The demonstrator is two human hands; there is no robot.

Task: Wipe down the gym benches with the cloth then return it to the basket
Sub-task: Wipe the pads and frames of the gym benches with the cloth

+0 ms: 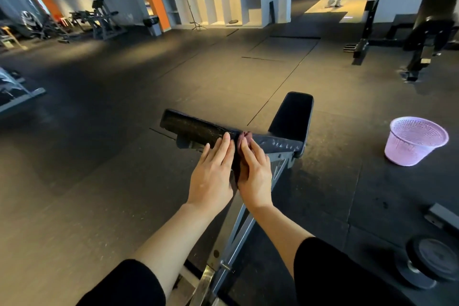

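Head view, basket (417,141) right of bench (198,129); dumbbell (429,261) nearer
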